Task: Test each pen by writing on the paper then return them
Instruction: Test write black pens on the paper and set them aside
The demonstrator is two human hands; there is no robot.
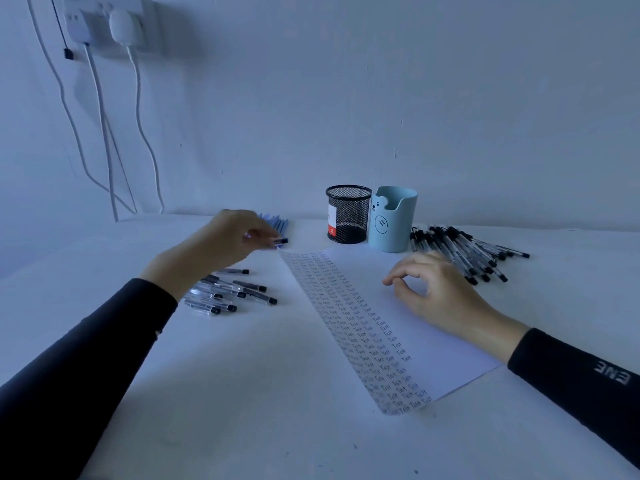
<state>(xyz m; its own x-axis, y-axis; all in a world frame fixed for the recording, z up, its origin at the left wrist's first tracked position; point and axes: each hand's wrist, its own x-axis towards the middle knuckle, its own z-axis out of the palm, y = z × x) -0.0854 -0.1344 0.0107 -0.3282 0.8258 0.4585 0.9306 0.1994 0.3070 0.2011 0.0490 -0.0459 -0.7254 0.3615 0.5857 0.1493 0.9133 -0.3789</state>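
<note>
Left hand (pixel 228 244): yours, pinching one pen (pixel 281 241) above the counter (pixel 242 375), beside the blue pens (pixel 277 221); whether picked or being returned is unclear. Right hand (pixel 436 289): loosely curled, holding nothing, resting on the paper (pixel 415 323), probably steadying it. Paper: columns of "Test". Left pile (pixel 228 292), right pile (pixel 467 251): seemingly sorted. Mesh cup (pixel 348 213), bear holder (pixel 393 220) against a white wall (pixel 381 98)
</note>
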